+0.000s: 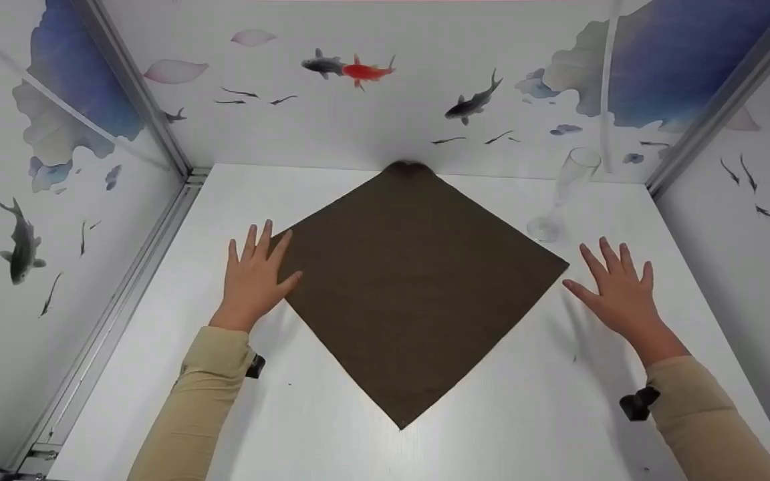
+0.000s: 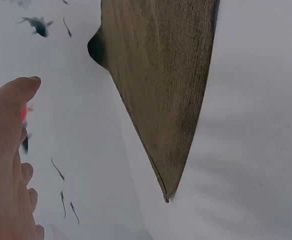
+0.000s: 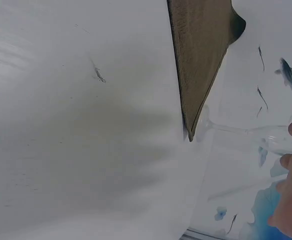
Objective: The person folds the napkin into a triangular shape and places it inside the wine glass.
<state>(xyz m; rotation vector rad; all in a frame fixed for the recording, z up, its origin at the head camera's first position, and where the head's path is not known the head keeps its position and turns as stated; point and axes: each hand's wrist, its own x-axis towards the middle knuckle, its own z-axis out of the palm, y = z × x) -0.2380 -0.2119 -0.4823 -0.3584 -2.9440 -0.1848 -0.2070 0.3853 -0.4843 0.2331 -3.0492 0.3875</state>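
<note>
A dark brown cloth napkin [image 1: 418, 287] lies spread flat on the white table, turned like a diamond, its far corner bent up against the back wall. My left hand [image 1: 254, 277], fingers spread, hovers over the napkin's left corner; the left wrist view shows a gap between this hand [image 2: 8, 160] and the cloth [image 2: 156, 90]. To the right of the napkin's right corner, my right hand [image 1: 619, 294] is held with fingers spread, holding nothing. Behind that corner stands a clear stemmed glass [image 1: 575, 174], also visible beyond the cloth's tip in the right wrist view.
White panels with painted fish and flowers enclose the table [image 1: 331, 414] at the back and both sides. Metal rails [image 1: 107, 294] run along the left edge. The glass stands close to the back wall [image 1: 358, 127].
</note>
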